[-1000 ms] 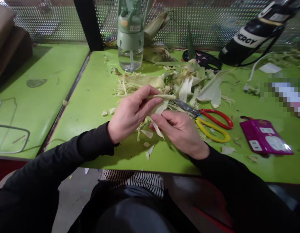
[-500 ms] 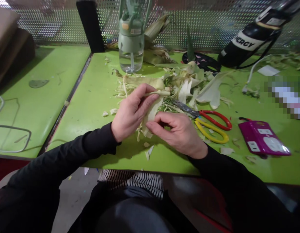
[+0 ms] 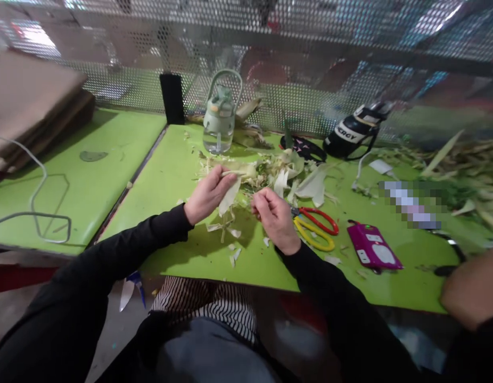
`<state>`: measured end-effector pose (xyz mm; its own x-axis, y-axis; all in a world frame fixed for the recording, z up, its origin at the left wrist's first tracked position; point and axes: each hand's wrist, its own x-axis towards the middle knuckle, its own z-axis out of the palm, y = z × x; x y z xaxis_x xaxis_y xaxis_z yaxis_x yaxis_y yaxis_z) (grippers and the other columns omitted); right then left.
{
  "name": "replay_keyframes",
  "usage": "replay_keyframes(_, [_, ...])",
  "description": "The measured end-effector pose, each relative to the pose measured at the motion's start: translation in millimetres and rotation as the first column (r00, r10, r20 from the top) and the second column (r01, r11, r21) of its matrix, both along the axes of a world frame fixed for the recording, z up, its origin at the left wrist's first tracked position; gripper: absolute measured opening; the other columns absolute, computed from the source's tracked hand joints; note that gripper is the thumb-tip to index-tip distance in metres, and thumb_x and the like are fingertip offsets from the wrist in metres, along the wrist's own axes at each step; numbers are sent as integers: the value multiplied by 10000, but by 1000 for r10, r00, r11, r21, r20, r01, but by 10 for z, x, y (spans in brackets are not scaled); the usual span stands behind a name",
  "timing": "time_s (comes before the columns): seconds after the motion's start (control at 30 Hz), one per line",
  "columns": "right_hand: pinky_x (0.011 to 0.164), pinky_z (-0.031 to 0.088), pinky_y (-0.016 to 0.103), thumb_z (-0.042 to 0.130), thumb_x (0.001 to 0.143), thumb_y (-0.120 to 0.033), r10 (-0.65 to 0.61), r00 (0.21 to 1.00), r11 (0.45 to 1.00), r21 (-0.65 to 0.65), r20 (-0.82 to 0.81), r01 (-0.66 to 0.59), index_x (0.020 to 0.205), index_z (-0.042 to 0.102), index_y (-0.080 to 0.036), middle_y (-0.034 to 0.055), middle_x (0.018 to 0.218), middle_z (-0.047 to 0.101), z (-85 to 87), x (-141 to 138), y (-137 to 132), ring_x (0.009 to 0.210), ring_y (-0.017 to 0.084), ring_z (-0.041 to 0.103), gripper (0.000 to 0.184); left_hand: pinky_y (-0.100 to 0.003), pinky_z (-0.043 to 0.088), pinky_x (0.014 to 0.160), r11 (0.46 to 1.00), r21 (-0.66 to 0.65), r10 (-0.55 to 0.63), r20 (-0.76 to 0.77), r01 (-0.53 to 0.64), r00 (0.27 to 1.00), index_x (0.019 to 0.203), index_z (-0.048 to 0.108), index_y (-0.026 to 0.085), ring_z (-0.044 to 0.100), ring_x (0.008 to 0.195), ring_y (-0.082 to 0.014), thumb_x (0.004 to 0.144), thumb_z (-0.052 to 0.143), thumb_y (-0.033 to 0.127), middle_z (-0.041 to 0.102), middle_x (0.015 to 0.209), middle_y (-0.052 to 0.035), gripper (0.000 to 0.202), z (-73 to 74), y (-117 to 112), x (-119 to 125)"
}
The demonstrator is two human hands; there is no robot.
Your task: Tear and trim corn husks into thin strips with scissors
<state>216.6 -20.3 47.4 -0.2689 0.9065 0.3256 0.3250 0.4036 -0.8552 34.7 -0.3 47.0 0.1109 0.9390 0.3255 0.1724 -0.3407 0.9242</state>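
Note:
My left hand (image 3: 210, 192) pinches a pale corn husk (image 3: 229, 196), which hangs below the thumb, with a thin rolled end pointing right. To its right, my right hand (image 3: 273, 215) is closed with its fingertips together; what they hold, if anything, is too small to make out. Behind both hands lies a heap of husk strips and shreds (image 3: 288, 173). Scissors (image 3: 316, 229) with one red and one yellow handle rest beside my right hand, their blades partly hidden. Torn husk scraps (image 3: 223, 230) lie on the table below my hands.
A green water bottle (image 3: 218, 125), a black phone-like slab (image 3: 172, 99) and a black bottle (image 3: 352, 132) stand along the mesh partition (image 3: 270, 96). A purple card holder (image 3: 373, 247) lies right. Brown cardboard (image 3: 31, 101) and bent wire (image 3: 39, 214) are left. A person's arm (image 3: 476, 287) shows at right.
My right hand has moved away from the husk, to the right and slightly down, and its fingers have closed. My left hand keeps the husk. The view has tilted up and shifted right.

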Motion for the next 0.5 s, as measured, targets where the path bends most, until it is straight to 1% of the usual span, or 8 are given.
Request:
replay_keyframes(0.03, [543, 364, 268, 422, 1011, -497, 1, 1000, 1000, -3, 6, -1, 766, 502, -224, -30, 660, 540, -1, 1, 5, 547, 106, 449, 375, -240, 409, 642, 1000, 5, -21, -12, 21, 1000, 856, 493, 178, 458, 675, -104, 988, 528, 276, 491, 736, 28, 168, 10, -7, 3])
replay_keyframes(0.07, [542, 363, 270, 421, 1009, -504, 8, 1000, 1000, -6, 19, -8, 790, 518, -223, -24, 674, 555, -3, -3, 8, 554, 110, 459, 370, -243, 412, 646, 998, 8, -56, -24, 57, 998, 862, 494, 177, 468, 679, -106, 989, 521, 278, 501, 743, 24, 165, 14, -23, 15])
replay_keyframes(0.1, [543, 362, 271, 441, 1001, -508, 23, 999, 1000, -7, 39, -23, 793, 527, -221, -20, 676, 560, -6, -10, 7, 561, 112, 467, 364, -243, 410, 641, 995, 4, -101, -34, 101, 994, 863, 490, 178, 467, 670, -105, 987, 519, 279, 507, 741, 24, 163, 12, -46, 33])
replay_keyframes(0.17, [541, 352, 272, 502, 975, -501, 45, 997, 999, -5, 70, -45, 756, 526, -220, -24, 646, 537, -17, -28, -1, 562, 114, 459, 357, -244, 385, 617, 991, -17, -132, -39, 132, 990, 856, 466, 186, 450, 639, -103, 984, 512, 294, 499, 723, 29, 173, -2, -93, 75])
replay_keyframes(0.27, [536, 338, 270, 526, 963, -467, 45, 995, 999, 10, 89, -46, 710, 495, -224, -37, 610, 483, -43, -44, -12, 551, 112, 423, 352, -248, 372, 620, 991, -27, -136, -51, 135, 989, 845, 445, 194, 442, 636, -105, 979, 501, 301, 490, 711, 33, 181, -29, -122, 110])
replay_keyframes(0.5, [522, 338, 261, 525, 951, -428, 29, 997, 999, 15, 72, -30, 694, 479, -225, -44, 598, 463, -82, -38, -10, 536, 104, 409, 331, -255, 374, 623, 992, -19, -129, -99, 128, 987, 826, 445, 195, 465, 643, -111, 967, 516, 302, 505, 696, 33, 191, -43, -92, 99])
